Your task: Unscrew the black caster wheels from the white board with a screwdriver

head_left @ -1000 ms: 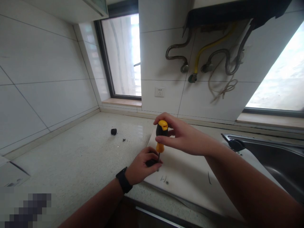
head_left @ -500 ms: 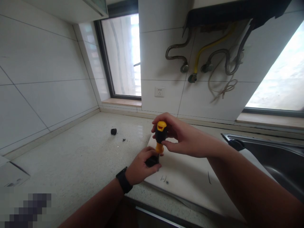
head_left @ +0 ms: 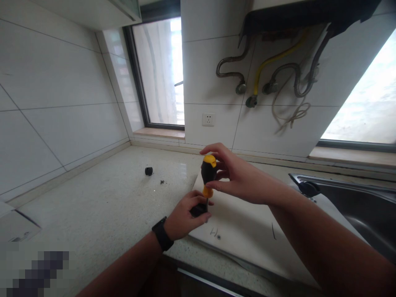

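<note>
Steadying a small black part (head_left: 198, 210) on the white board (head_left: 247, 227), the left hand (head_left: 182, 216) pinches it; the right hand (head_left: 235, 177) grips the upright screwdriver (head_left: 208, 175), tip bearing down into it.

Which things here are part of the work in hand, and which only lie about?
In use: yellow-and-black screwdriver in right hand; small black part under left hand; white board.
Lying about: black round knob; small dark screws; steel sink.
</note>
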`<move>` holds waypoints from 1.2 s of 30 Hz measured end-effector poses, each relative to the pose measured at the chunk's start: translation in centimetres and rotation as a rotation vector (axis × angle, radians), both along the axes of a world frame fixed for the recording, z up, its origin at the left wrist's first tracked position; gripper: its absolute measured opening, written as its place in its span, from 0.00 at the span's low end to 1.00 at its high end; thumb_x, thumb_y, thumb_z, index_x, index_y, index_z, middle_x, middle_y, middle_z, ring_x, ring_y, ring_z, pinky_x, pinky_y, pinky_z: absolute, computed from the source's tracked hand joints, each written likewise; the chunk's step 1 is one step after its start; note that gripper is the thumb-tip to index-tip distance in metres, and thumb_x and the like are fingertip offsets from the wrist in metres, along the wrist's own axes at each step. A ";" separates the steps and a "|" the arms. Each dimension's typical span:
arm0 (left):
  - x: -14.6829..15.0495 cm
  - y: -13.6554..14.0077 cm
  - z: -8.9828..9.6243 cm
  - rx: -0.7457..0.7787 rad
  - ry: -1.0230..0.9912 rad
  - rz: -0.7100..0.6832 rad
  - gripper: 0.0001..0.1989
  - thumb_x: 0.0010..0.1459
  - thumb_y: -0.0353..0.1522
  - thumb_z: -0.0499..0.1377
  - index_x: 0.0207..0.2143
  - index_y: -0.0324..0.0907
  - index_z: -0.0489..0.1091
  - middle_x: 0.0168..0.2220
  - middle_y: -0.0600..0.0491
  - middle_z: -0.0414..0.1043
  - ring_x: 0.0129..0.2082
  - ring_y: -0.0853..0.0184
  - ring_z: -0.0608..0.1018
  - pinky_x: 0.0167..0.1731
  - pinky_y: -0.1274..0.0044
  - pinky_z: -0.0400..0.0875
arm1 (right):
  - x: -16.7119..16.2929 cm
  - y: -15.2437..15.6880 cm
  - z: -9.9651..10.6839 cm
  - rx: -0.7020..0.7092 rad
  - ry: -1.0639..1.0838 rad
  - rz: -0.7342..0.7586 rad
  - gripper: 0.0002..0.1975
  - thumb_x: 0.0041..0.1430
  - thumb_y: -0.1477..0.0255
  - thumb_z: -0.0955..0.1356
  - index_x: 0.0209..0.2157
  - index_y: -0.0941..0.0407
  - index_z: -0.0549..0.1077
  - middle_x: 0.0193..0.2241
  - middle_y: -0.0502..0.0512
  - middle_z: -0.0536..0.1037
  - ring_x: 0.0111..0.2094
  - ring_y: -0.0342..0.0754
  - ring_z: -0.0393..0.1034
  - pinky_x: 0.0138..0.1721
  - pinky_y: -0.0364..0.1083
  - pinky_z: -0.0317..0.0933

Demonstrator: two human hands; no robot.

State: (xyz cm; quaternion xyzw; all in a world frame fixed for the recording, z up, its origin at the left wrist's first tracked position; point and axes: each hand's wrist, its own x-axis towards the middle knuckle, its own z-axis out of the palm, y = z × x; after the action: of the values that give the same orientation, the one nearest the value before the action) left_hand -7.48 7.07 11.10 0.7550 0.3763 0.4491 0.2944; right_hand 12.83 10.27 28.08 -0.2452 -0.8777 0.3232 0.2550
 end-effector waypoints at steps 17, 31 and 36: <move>0.3 0.1 0.0 -0.010 -0.026 -0.014 0.04 0.62 0.34 0.67 0.37 0.43 0.81 0.45 0.49 0.73 0.47 0.61 0.77 0.53 0.66 0.74 | -0.6 -0.3 0.1 0.063 -0.053 -0.105 0.22 0.60 0.67 0.74 0.53 0.51 0.65 0.42 0.52 0.73 0.39 0.47 0.73 0.42 0.50 0.70; 0.2 0.1 0.1 0.008 -0.024 -0.012 0.03 0.62 0.32 0.67 0.37 0.42 0.81 0.44 0.49 0.73 0.47 0.61 0.78 0.52 0.67 0.74 | -0.2 -0.4 0.2 0.094 0.000 -0.028 0.21 0.61 0.72 0.71 0.53 0.51 0.64 0.41 0.51 0.72 0.36 0.45 0.68 0.37 0.46 0.69; 0.2 0.0 0.2 0.011 -0.025 -0.015 0.04 0.61 0.33 0.68 0.38 0.42 0.81 0.44 0.48 0.73 0.46 0.61 0.78 0.52 0.66 0.75 | -0.3 -0.1 0.1 0.085 -0.023 -0.054 0.21 0.60 0.71 0.72 0.53 0.51 0.63 0.41 0.52 0.72 0.35 0.45 0.69 0.38 0.47 0.69</move>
State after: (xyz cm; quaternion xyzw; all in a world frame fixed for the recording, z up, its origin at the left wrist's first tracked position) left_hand -7.27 7.05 11.25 0.7539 0.3644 0.4581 0.2982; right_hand 12.57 10.14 28.19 -0.2615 -0.8866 0.2755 0.2638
